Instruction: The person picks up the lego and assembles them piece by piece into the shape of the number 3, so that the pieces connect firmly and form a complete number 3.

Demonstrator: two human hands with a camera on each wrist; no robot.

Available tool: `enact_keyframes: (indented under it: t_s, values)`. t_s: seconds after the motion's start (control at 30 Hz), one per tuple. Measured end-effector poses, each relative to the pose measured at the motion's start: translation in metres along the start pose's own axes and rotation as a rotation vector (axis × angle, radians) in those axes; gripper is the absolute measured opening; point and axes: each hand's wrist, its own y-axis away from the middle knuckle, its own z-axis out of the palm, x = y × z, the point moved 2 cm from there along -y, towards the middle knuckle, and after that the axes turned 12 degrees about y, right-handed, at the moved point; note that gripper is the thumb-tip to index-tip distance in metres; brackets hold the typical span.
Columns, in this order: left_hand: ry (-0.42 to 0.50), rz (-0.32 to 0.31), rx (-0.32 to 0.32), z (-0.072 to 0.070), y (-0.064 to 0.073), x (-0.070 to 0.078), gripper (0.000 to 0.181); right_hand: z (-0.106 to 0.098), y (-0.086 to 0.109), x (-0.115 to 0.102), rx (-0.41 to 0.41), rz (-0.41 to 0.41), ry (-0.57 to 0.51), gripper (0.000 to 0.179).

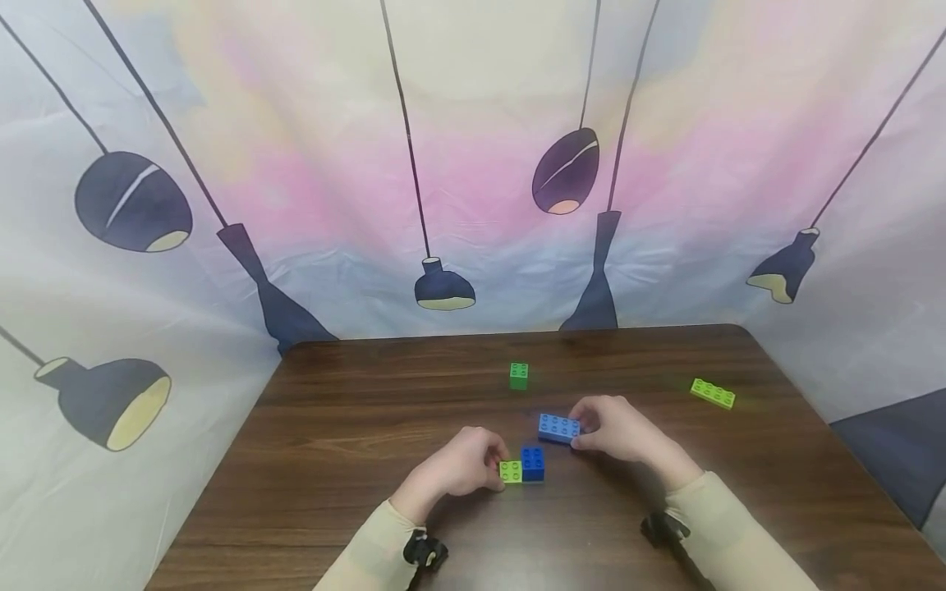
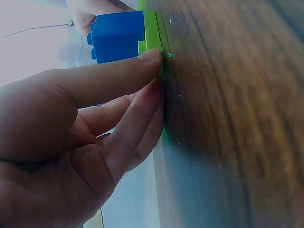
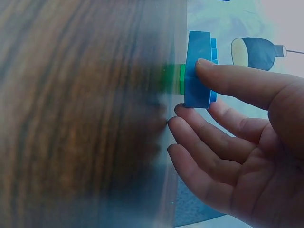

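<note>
My left hand (image 1: 469, 461) pinches the near end of a thin lime-green toy brick (image 1: 510, 471) lying on the table. A dark blue square brick (image 2: 118, 35) sits on the far part of that lime brick, its studs facing up. With thumb and fingers, my right hand (image 1: 617, 427) pinches one end of a lighter blue brick (image 1: 556, 428) with two rows of studs. In the right wrist view this lighter blue brick (image 3: 197, 71) is held just above the table, apart from the other bricks. Its far end points toward the left hand's side.
A small green brick (image 1: 519, 377) stands farther back on the brown wooden table (image 1: 355, 410). Near the right edge lies another thin lime-green brick (image 1: 713, 393). Behind the table hangs a cloth (image 1: 480, 222) printed with lamps.
</note>
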Motion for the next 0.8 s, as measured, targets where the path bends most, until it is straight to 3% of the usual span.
enact_keyframes:
  t_s: [0.8]
  values:
    - [0.001,0.015,0.006,-0.001,0.002,0.001,0.027,-0.007,0.005,-0.014,-0.009,-0.003,-0.048,0.03]
